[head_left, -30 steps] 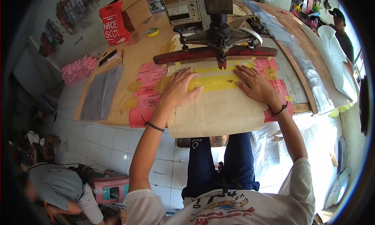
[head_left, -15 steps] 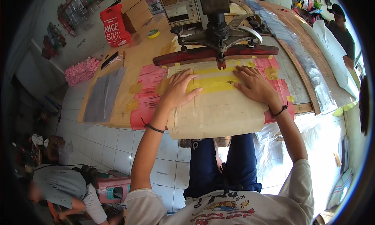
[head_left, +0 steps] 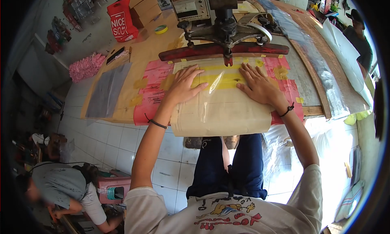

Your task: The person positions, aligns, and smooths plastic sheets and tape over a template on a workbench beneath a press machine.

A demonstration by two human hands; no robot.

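A beige sheet [head_left: 227,116] with a glossy clear film on top lies on the work table, its near end hanging over the edge. Flat on its left side rests my left hand [head_left: 186,84], fingers stretched out and thumb apart. My right hand [head_left: 260,84] presses flat on the right side, fingers spread. Between the hands runs a band of yellow tape [head_left: 225,80]. Red sheeting [head_left: 152,91] patched with tape shows under both sides. Just beyond my fingertips stands the press head [head_left: 226,51], with a long red-black bar, above the sheet.
A dark grey plastic sheet [head_left: 106,89] lies at the table's left, near a bundle of pink material [head_left: 87,66]. A red bag [head_left: 122,24] and yellow tape roll [head_left: 161,29] stand behind. One person [head_left: 67,189] bends at lower left; another person [head_left: 357,41] is at far right.
The view has shifted slightly. Bright glare streaks now show on the film between my hands. Both hands stay flat on the sheet in nearly the same places.
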